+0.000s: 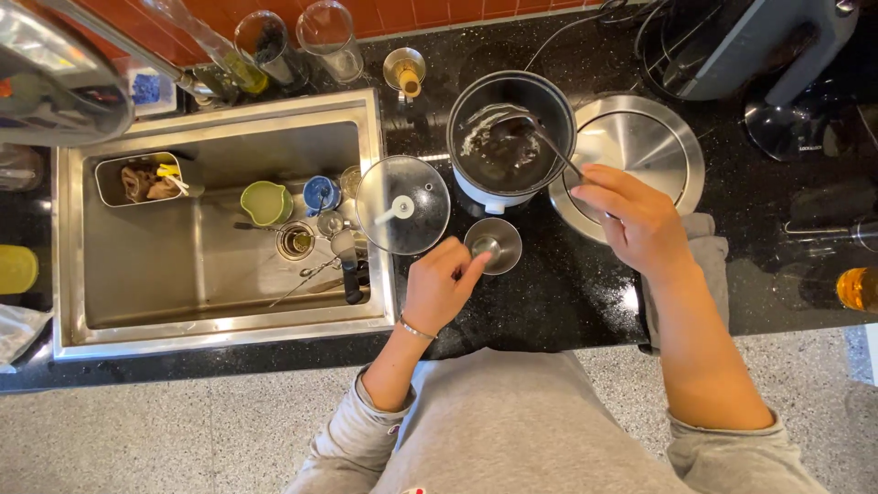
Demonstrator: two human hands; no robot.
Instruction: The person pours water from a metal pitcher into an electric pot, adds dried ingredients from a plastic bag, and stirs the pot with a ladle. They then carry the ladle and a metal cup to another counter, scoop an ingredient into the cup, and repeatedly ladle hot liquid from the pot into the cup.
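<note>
My right hand (636, 220) grips the handle of a metal ladle (526, 135) whose bowl rests inside a small white electric pot (509, 137) with a dark inner wall, on the black counter. My left hand (441, 285) touches the rim of a small steel cup (494, 245) that stands just in front of the pot, thumb and finger at its near edge. A round glass lid (402, 204) with a white knob lies upside down at the sink's right edge, just left of the cup.
A steel sink (219, 320) on the left holds a green cup, a blue cup, a strainer and utensils. A round steel lid (640, 146) lies right of the pot. Glass jars and a bottle stand at the back; a grey appliance (750, 46) sits at the back right.
</note>
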